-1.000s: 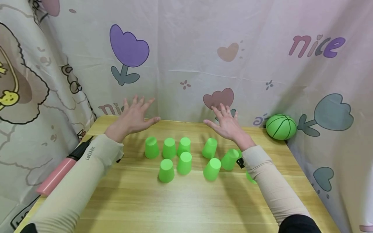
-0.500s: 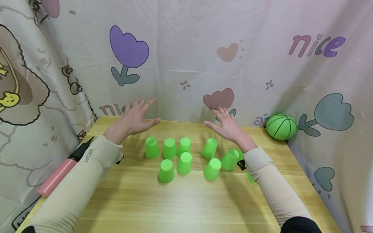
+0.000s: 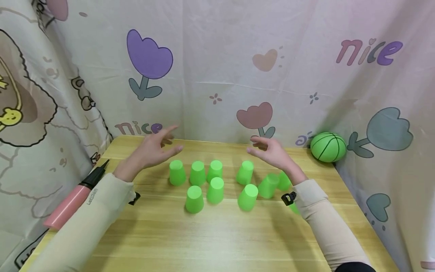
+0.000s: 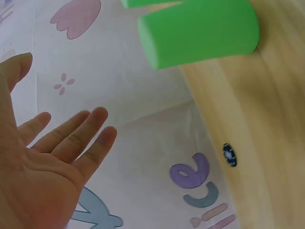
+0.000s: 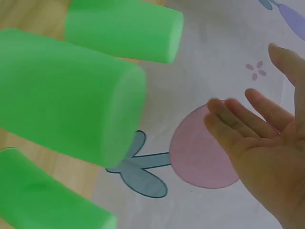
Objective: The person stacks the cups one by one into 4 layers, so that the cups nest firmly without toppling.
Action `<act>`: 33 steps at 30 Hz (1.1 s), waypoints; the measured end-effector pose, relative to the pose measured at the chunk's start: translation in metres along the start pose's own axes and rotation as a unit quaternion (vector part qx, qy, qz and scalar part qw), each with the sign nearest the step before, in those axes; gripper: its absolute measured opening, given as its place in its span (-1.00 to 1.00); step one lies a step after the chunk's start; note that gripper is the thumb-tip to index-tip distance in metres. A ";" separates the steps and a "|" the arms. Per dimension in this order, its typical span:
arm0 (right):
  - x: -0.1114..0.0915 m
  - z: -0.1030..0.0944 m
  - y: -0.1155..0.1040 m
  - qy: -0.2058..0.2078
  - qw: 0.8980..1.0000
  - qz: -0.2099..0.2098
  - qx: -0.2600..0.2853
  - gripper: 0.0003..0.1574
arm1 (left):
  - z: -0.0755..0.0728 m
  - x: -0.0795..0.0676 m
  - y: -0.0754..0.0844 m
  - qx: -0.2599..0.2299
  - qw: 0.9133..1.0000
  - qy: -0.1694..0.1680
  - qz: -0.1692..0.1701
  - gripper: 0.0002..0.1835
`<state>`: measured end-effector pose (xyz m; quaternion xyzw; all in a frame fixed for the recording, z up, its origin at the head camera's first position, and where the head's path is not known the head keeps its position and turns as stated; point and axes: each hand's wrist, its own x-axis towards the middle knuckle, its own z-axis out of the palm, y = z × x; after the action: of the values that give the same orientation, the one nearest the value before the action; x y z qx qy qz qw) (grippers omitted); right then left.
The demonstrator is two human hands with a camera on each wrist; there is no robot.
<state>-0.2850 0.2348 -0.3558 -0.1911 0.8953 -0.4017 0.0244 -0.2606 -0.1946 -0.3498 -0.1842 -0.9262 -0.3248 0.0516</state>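
Several green cups stand upside down on the wooden table (image 3: 217, 241), in a loose group below and between the hands. My left hand (image 3: 149, 151) hovers past the group's left side, nearest the back-left cup (image 3: 177, 173), fingers relaxed and holding nothing. In the left wrist view its palm (image 4: 40, 186) shows bare beside a green cup (image 4: 200, 33). My right hand (image 3: 273, 153) hovers behind the right-hand cups, close to one back cup (image 3: 245, 173); its fingers are loosely bent around nothing. The right sleeve partly hides a cup (image 3: 294, 207) at the far right.
A green toy basketball (image 3: 327, 147) sits at the table's back right corner. Along the left edge lies a pink and black pump-like tool (image 3: 76, 196). A printed curtain (image 3: 210, 49) hangs right behind the table and along both sides.
Both hands have lowered slightly and drawn apart, their spread fingers now bending loosely. More of the right-hand cups shows beside the right sleeve. The cups have not moved.
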 end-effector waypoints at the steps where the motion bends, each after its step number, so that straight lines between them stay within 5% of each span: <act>1: -0.001 0.001 0.002 -0.006 1.000 0.002 0.006 -0.17 | 0.002 -0.002 -0.003 -0.013 1.000 0.000 0.000 -0.15; 16: -0.010 0.019 0.030 -0.084 0.996 0.015 0.012 -0.14 | 0.033 -0.029 -0.039 -0.109 0.993 -0.045 -0.010 -0.35; 33: -0.011 0.028 0.035 -0.083 0.996 -0.010 -0.008 -0.25 | 0.050 -0.036 -0.052 -0.130 0.990 -0.051 -0.001 -0.31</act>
<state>-0.2805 0.2397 -0.4012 -0.2326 0.8915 -0.3774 0.0933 -0.2459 -0.2124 -0.4269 -0.2043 -0.8778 -0.4327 -0.0202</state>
